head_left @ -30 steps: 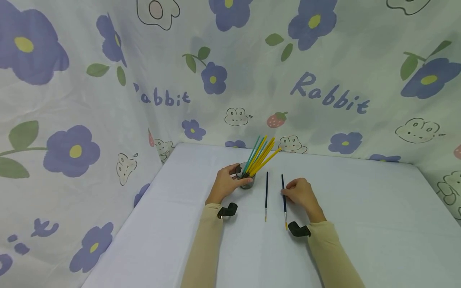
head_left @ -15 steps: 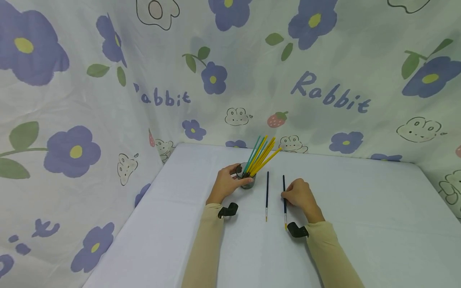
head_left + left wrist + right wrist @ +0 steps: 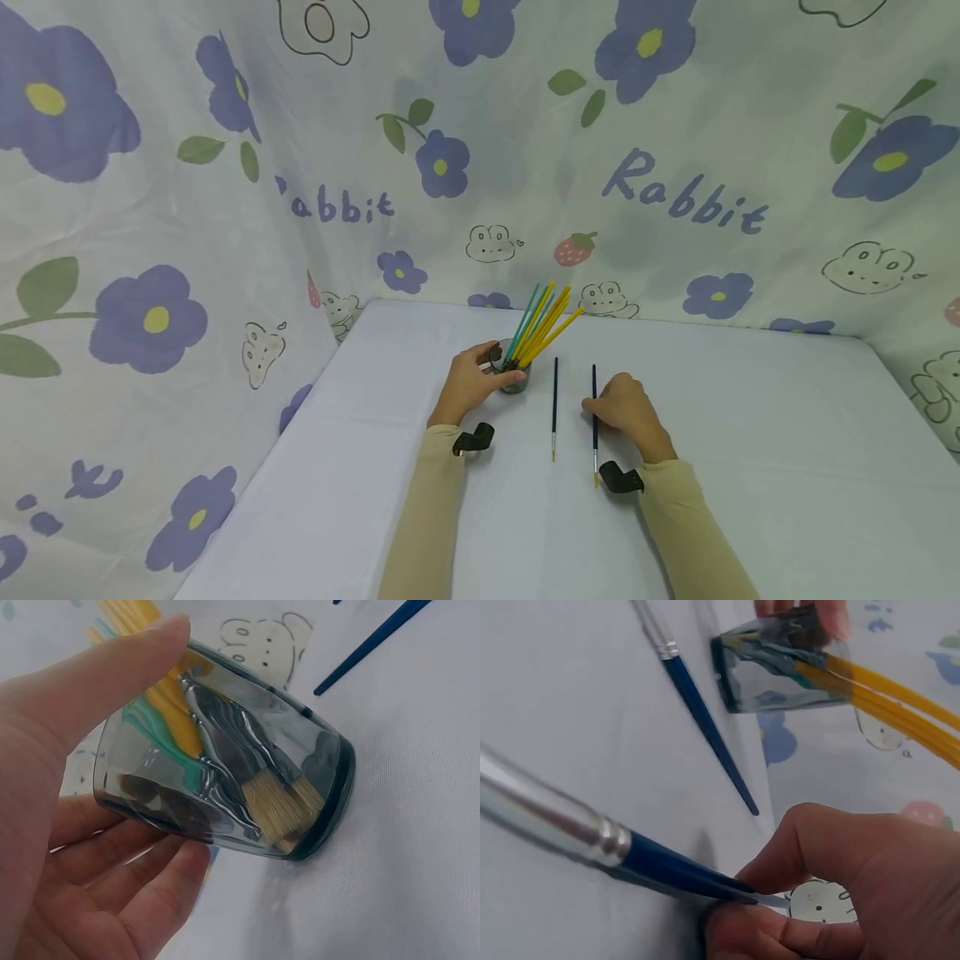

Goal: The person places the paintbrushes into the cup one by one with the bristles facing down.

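My left hand (image 3: 472, 385) grips a smoky clear glass (image 3: 232, 750), thumb on the near side and fingers on the other. Inside it stand several paintbrushes, bristles down, with yellow handles (image 3: 551, 323) and teal handles (image 3: 525, 321) leaning out to the right. My right hand (image 3: 624, 407) pinches a dark blue paintbrush (image 3: 671, 866) by its handle between thumb and fingers; its yellowish bristle tip points toward me in the head view. A second dark blue paintbrush (image 3: 555, 408) lies on the table between the glass and my right hand.
A white cloth covers the table (image 3: 787, 433). Behind and to the left hangs a curtain (image 3: 675, 250) printed with purple flowers, rabbits and lettering. A black wrist mount (image 3: 474, 437) sits on my left sleeve, another mount (image 3: 621, 478) on my right.
The paintbrush in my right hand has turned slightly and slid a little toward me, now nearly parallel to the other one. My left hand and the glass stay in place.
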`<state>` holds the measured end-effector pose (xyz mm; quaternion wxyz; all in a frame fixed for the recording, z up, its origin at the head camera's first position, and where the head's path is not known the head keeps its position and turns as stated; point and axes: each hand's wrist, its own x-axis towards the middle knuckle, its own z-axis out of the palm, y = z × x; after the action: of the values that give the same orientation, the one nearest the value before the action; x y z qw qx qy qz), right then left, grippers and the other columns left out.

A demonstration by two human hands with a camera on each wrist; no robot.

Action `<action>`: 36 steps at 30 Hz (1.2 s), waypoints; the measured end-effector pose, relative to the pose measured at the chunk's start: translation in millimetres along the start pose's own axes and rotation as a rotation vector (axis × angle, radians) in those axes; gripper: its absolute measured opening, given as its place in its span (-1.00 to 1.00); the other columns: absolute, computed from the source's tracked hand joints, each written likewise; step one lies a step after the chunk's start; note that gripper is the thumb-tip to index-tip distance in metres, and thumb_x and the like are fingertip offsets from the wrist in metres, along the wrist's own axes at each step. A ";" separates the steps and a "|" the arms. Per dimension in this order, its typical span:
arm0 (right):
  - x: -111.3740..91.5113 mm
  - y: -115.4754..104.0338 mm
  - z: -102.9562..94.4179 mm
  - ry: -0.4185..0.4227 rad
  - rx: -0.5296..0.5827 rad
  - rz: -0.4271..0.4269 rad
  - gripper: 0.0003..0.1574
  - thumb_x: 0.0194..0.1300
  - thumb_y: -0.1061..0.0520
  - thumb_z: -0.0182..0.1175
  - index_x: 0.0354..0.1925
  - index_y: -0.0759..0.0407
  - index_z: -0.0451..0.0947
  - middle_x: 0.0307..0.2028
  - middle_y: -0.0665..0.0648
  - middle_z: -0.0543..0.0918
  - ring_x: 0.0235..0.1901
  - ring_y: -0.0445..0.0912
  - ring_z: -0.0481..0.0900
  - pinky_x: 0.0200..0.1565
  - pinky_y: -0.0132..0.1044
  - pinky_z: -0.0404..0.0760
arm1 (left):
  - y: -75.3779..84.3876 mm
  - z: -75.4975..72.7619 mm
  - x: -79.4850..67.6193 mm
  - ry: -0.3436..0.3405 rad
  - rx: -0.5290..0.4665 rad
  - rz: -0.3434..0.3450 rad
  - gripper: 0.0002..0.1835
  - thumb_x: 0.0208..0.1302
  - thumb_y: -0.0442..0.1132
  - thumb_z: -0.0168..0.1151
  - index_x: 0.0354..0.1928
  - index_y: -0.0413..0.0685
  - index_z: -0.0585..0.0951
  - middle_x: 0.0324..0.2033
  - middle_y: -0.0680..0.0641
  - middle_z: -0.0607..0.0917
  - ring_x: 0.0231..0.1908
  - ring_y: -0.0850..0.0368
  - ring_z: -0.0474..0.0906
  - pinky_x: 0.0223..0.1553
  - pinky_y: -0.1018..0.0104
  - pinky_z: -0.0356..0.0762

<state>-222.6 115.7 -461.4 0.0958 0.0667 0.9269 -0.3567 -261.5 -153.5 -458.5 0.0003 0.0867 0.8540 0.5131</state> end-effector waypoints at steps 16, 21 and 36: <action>8.0 7.3 -22.4 -0.029 0.491 0.028 -0.62 0.26 0.19 0.17 -0.02 0.41 0.47 -0.48 0.12 0.72 -0.53 -0.16 0.71 -0.40 -0.34 0.78 | 1.6 -1.2 0.2 0.002 0.006 -0.002 -0.01 -0.11 0.21 0.56 0.37 -0.06 0.43 0.19 -0.08 0.60 0.25 0.00 0.52 0.22 0.19 0.63; 8.1 7.4 -25.9 -0.026 0.570 0.049 -0.59 0.28 0.20 0.17 0.03 0.41 0.43 -0.47 0.09 0.73 -0.50 -0.16 0.73 -0.35 -0.34 0.80 | 1.2 -1.3 -0.7 0.002 0.012 -0.008 -0.01 -0.09 0.20 0.56 0.38 -0.07 0.42 0.21 -0.10 0.59 0.26 -0.03 0.51 0.22 0.19 0.63; 1.3 4.5 -39.7 0.010 0.738 0.022 -0.62 0.31 0.24 0.17 0.03 0.41 0.37 -0.43 0.10 0.74 -0.41 -0.12 0.78 -0.21 -0.29 0.81 | 0.1 -0.9 -0.1 -0.003 0.010 -0.015 0.00 -0.10 0.22 0.55 0.38 -0.07 0.42 0.21 -0.11 0.58 0.26 -0.03 0.51 0.23 0.17 0.63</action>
<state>-228.1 145.8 -435.7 0.0646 0.1086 0.7354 -0.6657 -261.5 -154.3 -458.0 0.0050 0.0812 0.8571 0.5087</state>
